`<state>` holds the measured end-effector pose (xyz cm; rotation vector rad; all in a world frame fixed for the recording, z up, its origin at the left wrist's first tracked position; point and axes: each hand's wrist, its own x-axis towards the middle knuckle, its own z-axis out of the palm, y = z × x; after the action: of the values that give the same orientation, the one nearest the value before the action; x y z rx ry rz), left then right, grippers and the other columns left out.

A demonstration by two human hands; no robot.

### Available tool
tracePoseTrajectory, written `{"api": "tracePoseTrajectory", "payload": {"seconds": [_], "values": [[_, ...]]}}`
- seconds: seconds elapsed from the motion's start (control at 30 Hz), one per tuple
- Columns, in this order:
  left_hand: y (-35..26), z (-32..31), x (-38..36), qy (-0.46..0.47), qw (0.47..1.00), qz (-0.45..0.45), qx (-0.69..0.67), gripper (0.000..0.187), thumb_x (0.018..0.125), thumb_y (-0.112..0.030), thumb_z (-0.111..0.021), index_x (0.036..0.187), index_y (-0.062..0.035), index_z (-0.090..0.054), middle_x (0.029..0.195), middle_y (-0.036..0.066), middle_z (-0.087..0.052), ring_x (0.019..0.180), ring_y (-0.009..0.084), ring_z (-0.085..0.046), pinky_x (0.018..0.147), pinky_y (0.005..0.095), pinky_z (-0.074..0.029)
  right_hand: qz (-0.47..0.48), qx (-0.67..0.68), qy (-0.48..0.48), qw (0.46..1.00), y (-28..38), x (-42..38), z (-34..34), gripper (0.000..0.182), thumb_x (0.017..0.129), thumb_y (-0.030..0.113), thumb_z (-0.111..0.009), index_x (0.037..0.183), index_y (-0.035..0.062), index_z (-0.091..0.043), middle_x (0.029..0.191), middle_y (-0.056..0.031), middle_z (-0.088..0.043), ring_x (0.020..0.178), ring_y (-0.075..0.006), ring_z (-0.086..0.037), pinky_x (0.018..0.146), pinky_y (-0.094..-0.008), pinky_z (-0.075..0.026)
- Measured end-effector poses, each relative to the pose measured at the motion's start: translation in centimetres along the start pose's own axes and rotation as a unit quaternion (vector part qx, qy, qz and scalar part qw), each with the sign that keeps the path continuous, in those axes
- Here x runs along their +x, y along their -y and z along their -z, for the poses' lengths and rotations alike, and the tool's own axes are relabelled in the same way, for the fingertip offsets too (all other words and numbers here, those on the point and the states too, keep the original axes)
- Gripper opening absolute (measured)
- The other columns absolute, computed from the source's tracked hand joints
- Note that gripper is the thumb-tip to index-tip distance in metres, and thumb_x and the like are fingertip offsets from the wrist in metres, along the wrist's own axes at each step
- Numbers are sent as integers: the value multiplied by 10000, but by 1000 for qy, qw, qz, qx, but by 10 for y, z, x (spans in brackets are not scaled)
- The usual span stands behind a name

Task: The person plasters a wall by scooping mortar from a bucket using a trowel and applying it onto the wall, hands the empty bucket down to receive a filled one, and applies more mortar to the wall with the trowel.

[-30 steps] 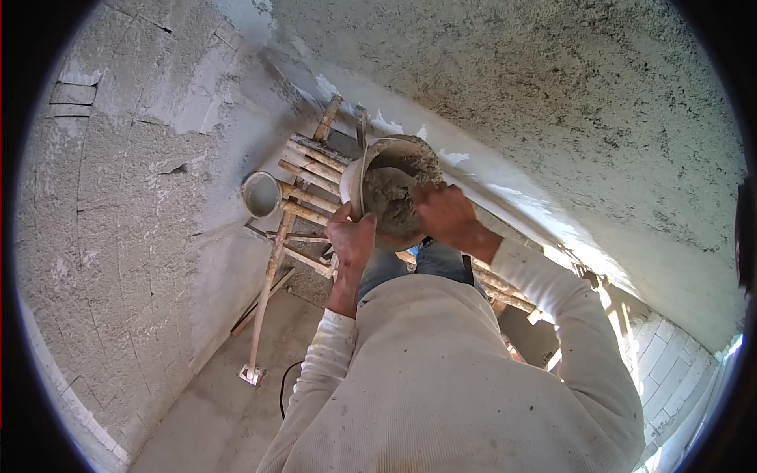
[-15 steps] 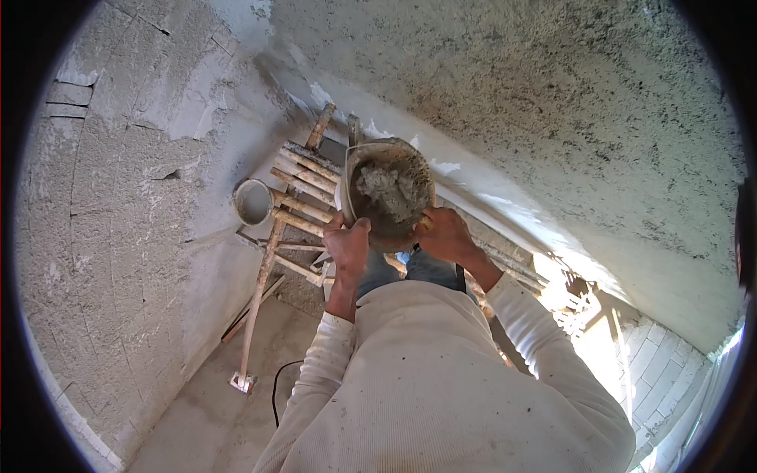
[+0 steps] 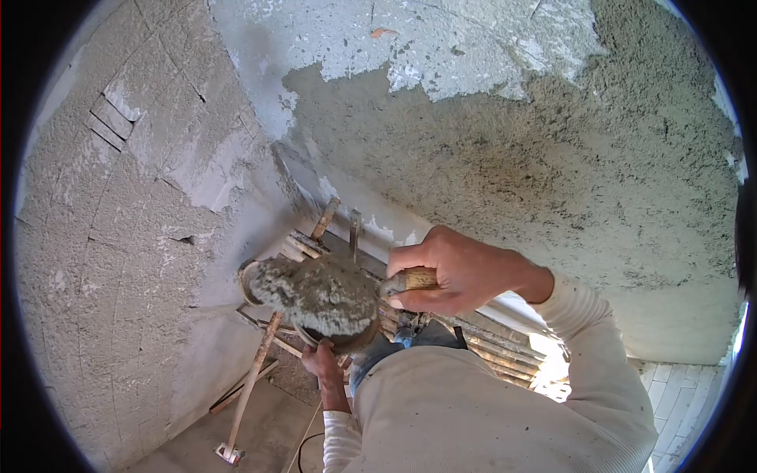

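Observation:
My right hand (image 3: 473, 272) is closed round the wooden handle of a trowel (image 3: 419, 278), held up in front of my body. A thick heap of wet grey mortar (image 3: 319, 293) covers the trowel's blade and hides it. Beneath the load, my left hand (image 3: 322, 364) grips the edge of a bucket (image 3: 359, 340). Most of that bucket's opening is hidden behind the mortar.
A wall partly coated in rough grey plaster (image 3: 505, 165) rises ahead, its top whiter. Another rough wall (image 3: 118, 260) stands left. Below is a scaffold of wooden poles (image 3: 505, 347), with a second bucket (image 3: 249, 282) partly covered by the mortar.
My right hand has come up from the bucket's rim, now with the mortar-loaded trowel in view. The bucket sits lower, still in my left hand. My view has tilted up the wall.

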<state>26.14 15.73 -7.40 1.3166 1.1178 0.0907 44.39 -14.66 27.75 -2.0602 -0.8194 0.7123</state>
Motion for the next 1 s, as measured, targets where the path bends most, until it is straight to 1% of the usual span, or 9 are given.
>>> {"api": "tracePoseTrajectory", "payload": {"seconds": [0.07, 0.17, 0.27, 0.37, 0.43, 0.53, 0.67, 0.8, 1.0], "values": [[20, 32, 15, 0, 1000, -15, -20, 246, 742, 53, -676, 983, 13, -708, 919, 17, -691, 759, 163, -586, 685, 336, -464, 42, 101, 53, 993, 8, 9, 30, 348, 1032, 302, -783, 1100, -38, -756, 673, -86, -708, 513, -229, -651, 531, -343, -503], [37, 67, 27, -50, 997, -36, -55, 274, 724, 12, -688, 995, 30, -728, 934, 41, -724, 770, 181, -605, 721, 358, -497, -92, 292, 66, 950, -37, 19, 72, 350, 1035, 351, -785, 1141, 18, -793, 708, -40, -706, 510, -116, -638, 511, -272, -540], [9, 90, 14, -112, 981, -9, 157, 313, 712, -41, -704, 1007, 47, -761, 941, 72, -764, 794, 204, -634, 767, 385, -532, -260, 103, -323, 904, -94, 7, 138, 377, 1060, 408, -729, 1195, 60, -782, 721, -9, -661, 510, -99, -628, 427, -289, -529], [12, 78, 19, -138, 977, -35, 158, 263, 714, -81, -716, 933, 58, -759, 877, 91, -764, 781, 218, -640, 752, 405, -533, -132, 29, -541, 830, -45, -101, 176, 275, 1075, 310, -736, 1055, 37, -764, 673, -1, -633, 434, -60, -556, 363, -206, -431], [6, 91, 15, -119, 970, -31, 212, 232, 720, -94, -721, 893, 58, -751, 837, 92, -753, 764, 214, -637, 733, 414, -531, -131, 32, -485, 864, -51, -149, 161, 245, 1074, 277, -727, 1039, 38, -770, 680, -12, -653, 455, -63, -565, 379, -227, -418], [-13, 68, 13, -62, 961, -32, 266, 244, 766, -130, -721, 916, 54, -775, 797, 85, -753, 742, 159, -627, 691, 399, -519, -356, -15, -292, 887, -98, -119, 84, 200, 1056, 234, -715, 1036, 44, -774, 709, -41, -678, 530, -125, -623, 476, -331, -499], [-8, 27, 14, 10, 968, -54, 245, 183, 763, -157, -780, 792, -9, -676, 714, 7, -639, 654, 119, -536, 580, 343, -438, -307, -173, -16, 936, -160, -57, -85, 234, 972, 159, -692, 1186, 72, -730, 921, -192, -772, 868, -376, -765, 821, -499, -595], [-37, -32, -26, 81, 978, -113, 155, 214, 804, -98, -750, 970, 30, -794, 788, 25, -719, 672, 103, -579, 627, 307, -489, -290, -264, 27, 920, -199, -16, -217, 272, 934, 173, -704, 1163, 32, -741, 976, -213, -796, 961, -451, -775, 869, -571, -610], [-37, -69, -46, 152, 973, -119, 125, 232, 838, -37, -709, 1033, 26, -817, 836, 3, -753, 715, 95, -619, 671, 296, -525, -347, -74, 5, 935, -188, 18, -252, 361, 943, 231, -721, 1184, -39, -722, 1031, -297, -779, 1032, -479, -765, 954, -580, -594]]}}
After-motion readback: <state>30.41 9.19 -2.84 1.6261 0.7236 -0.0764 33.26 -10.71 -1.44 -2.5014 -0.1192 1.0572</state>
